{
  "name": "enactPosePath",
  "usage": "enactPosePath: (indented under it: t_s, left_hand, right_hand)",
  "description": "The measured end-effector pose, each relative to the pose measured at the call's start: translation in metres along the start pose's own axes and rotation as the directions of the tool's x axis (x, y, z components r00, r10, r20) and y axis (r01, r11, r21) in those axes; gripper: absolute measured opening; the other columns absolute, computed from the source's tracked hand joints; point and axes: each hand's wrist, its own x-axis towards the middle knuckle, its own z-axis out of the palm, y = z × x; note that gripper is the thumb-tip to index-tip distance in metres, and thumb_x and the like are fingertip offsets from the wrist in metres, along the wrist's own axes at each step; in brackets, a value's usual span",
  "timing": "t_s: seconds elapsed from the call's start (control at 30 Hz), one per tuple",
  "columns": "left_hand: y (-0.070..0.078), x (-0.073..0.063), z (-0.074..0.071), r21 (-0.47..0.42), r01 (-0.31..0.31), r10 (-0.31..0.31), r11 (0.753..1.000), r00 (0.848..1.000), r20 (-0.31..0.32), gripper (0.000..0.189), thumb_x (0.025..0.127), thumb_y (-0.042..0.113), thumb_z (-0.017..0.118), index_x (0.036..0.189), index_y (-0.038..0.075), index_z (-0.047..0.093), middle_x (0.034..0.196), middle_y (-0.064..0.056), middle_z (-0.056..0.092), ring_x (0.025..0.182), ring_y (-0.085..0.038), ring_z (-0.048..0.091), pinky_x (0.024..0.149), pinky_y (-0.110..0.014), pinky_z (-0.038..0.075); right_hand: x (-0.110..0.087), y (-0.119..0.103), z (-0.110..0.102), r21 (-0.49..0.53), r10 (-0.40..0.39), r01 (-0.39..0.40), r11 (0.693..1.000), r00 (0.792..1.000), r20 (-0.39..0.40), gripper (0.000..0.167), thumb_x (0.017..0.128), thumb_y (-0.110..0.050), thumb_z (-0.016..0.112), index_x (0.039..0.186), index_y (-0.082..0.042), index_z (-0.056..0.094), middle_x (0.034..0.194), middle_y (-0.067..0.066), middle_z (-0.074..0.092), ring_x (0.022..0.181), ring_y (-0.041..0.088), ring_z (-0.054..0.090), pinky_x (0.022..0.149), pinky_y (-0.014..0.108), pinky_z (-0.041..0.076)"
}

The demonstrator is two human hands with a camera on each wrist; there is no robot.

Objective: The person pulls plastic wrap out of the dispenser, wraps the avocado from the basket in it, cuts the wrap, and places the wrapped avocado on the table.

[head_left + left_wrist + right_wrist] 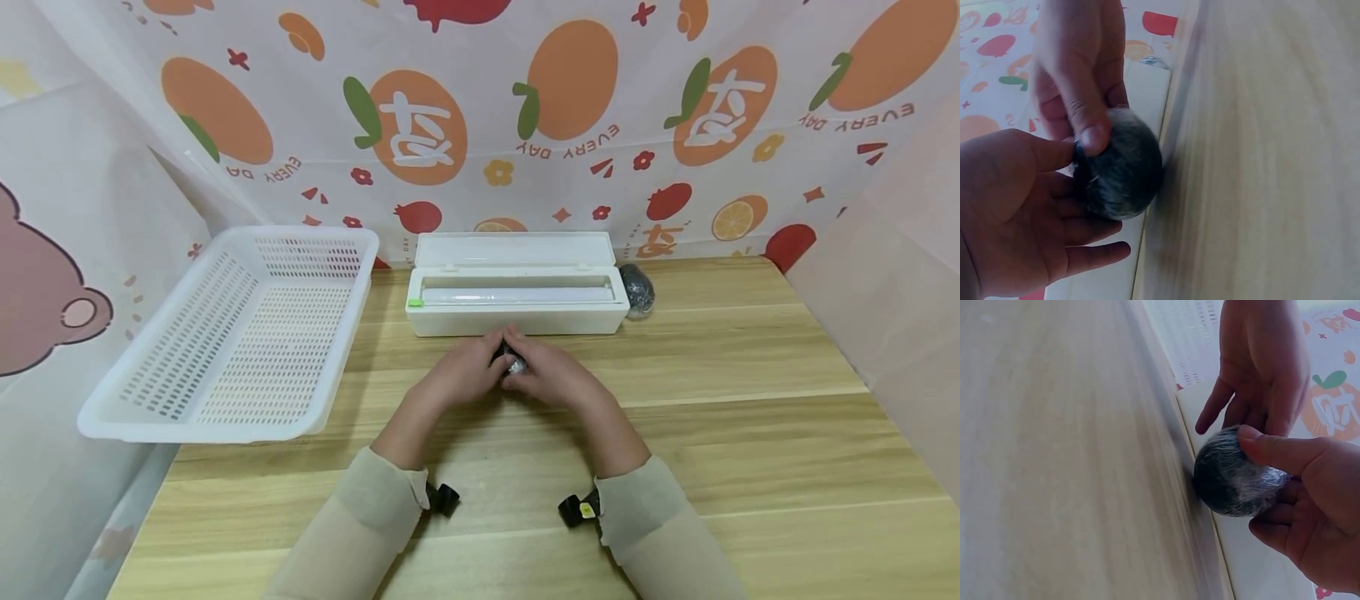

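Note:
A dark round ball (517,365) wrapped in clear plastic film is held between both hands, just in front of a long white box. My left hand (467,371) has its thumb and fingers at the ball's left side; in the left wrist view its outer fingers stretch out past the ball (1129,172). From the other side my right hand (553,372) grips it, thumb on top and fingers below, as the right wrist view shows. Film glints in wrinkles over the ball (1225,478). The ball's underside is partly hidden by fingers.
The white film dispenser box (517,322) stands with its lid (517,248) raised and a pale roll (517,295) inside. Another film-wrapped dark ball (637,292) lies against its right end. A white perforated basket (330,400) sits at left on the wooden table (750,467).

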Motion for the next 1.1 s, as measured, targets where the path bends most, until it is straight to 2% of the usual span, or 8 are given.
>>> enactPosePath:
  t_s: [0.23, 0.37, 0.47, 0.6, 0.73, 0.87, 0.97, 1.1]
  left_hand:
    - [0.004, 0.001, 0.003, -0.001, 0.015, -0.015, 1.000, 1.000, 0.026, 0.052, 0.106, 0.032, 0.038, 0.152, 0.007, 0.032, 0.150, -0.012, 0.046, 0.137, -0.029, 0.045, 0.111, -0.047, 0.039]
    - [0.004, -0.001, -0.001, -0.014, 0.051, -0.051, 0.999, 0.998, 0.022, 0.050, 0.103, 0.041, 0.047, 0.143, 0.011, 0.046, 0.136, -0.010, 0.058, 0.123, -0.027, 0.056, 0.102, -0.046, 0.046]
    - [0.002, -0.002, -0.007, 0.002, 0.048, -0.048, 0.999, 0.999, -0.009, 0.044, 0.097, 0.046, 0.058, 0.126, 0.013, 0.061, 0.115, -0.007, 0.067, 0.105, -0.022, 0.062, 0.090, -0.042, 0.050]
    - [-0.003, -0.002, -0.014, -0.007, 0.011, -0.011, 1.000, 0.999, -0.041, 0.034, 0.094, 0.042, 0.065, 0.111, 0.013, 0.068, 0.102, -0.004, 0.069, 0.092, -0.020, 0.061, 0.082, -0.039, 0.051]
    - [-0.007, -0.002, -0.017, -0.044, -0.026, 0.024, 0.999, 0.998, -0.061, 0.022, 0.097, 0.020, 0.063, 0.113, 0.009, 0.071, 0.110, -0.007, 0.071, 0.104, -0.023, 0.064, 0.093, -0.042, 0.051]
    - [-0.012, 0.000, -0.016, -0.107, -0.032, 0.019, 0.994, 0.993, -0.119, 0.021, 0.093, 0.003, 0.062, 0.113, 0.004, 0.070, 0.114, -0.011, 0.071, 0.112, -0.027, 0.064, 0.098, -0.043, 0.050]
    - [-0.014, 0.002, -0.013, -0.164, -0.025, -0.003, 0.986, 0.985, -0.170, 0.020, 0.092, 0.004, 0.065, 0.111, 0.002, 0.071, 0.111, -0.012, 0.072, 0.107, -0.027, 0.066, 0.094, -0.040, 0.053]
    - [-0.016, 0.004, -0.010, -0.185, -0.053, 0.012, 0.981, 0.976, -0.217, 0.016, 0.091, 0.006, 0.068, 0.105, 0.003, 0.075, 0.106, -0.011, 0.074, 0.103, -0.025, 0.068, 0.091, -0.039, 0.054]
  right_hand:
    - [0.002, -0.001, 0.002, 0.010, -0.003, 0.003, 1.000, 1.000, -0.009, 0.081, 0.093, -0.024, 0.068, 0.156, -0.006, 0.021, 0.159, 0.018, 0.026, 0.142, 0.029, 0.037, 0.115, 0.042, 0.034]
    - [0.000, 0.003, -0.001, 0.097, 0.065, -0.064, 0.993, 0.998, -0.008, 0.081, 0.087, -0.025, 0.076, 0.155, -0.017, 0.032, 0.147, 0.011, 0.050, 0.115, 0.025, 0.060, 0.092, 0.038, 0.052]
    - [-0.002, 0.007, -0.006, 0.145, 0.102, -0.101, 0.984, 0.995, -0.001, 0.081, 0.084, -0.024, 0.079, 0.153, -0.020, 0.038, 0.142, 0.008, 0.054, 0.100, 0.021, 0.060, 0.079, 0.034, 0.052]
    - [-0.004, 0.009, -0.013, 0.113, 0.131, -0.131, 0.985, 0.991, 0.003, 0.079, 0.080, -0.022, 0.081, 0.150, -0.021, 0.043, 0.145, 0.009, 0.053, 0.111, 0.022, 0.057, 0.091, 0.038, 0.050]
    - [-0.006, 0.011, -0.018, 0.097, 0.144, -0.145, 0.985, 0.989, 0.018, 0.077, 0.077, -0.017, 0.083, 0.146, -0.026, 0.049, 0.141, 0.010, 0.056, 0.120, 0.025, 0.055, 0.099, 0.044, 0.047]
    - [-0.007, 0.014, -0.019, 0.103, 0.124, -0.126, 0.987, 0.992, 0.026, 0.081, 0.074, -0.010, 0.084, 0.145, -0.027, 0.050, 0.144, 0.007, 0.054, 0.126, 0.026, 0.053, 0.101, 0.047, 0.046]
    - [-0.007, 0.016, -0.018, 0.100, 0.103, -0.105, 0.989, 0.994, 0.027, 0.085, 0.073, -0.006, 0.084, 0.146, -0.027, 0.048, 0.147, 0.002, 0.052, 0.132, 0.025, 0.049, 0.106, 0.047, 0.043]
    - [-0.007, 0.018, -0.018, 0.099, 0.091, -0.093, 0.991, 0.996, 0.025, 0.085, 0.071, -0.004, 0.085, 0.144, -0.030, 0.051, 0.144, 0.000, 0.054, 0.131, 0.023, 0.050, 0.106, 0.045, 0.043]
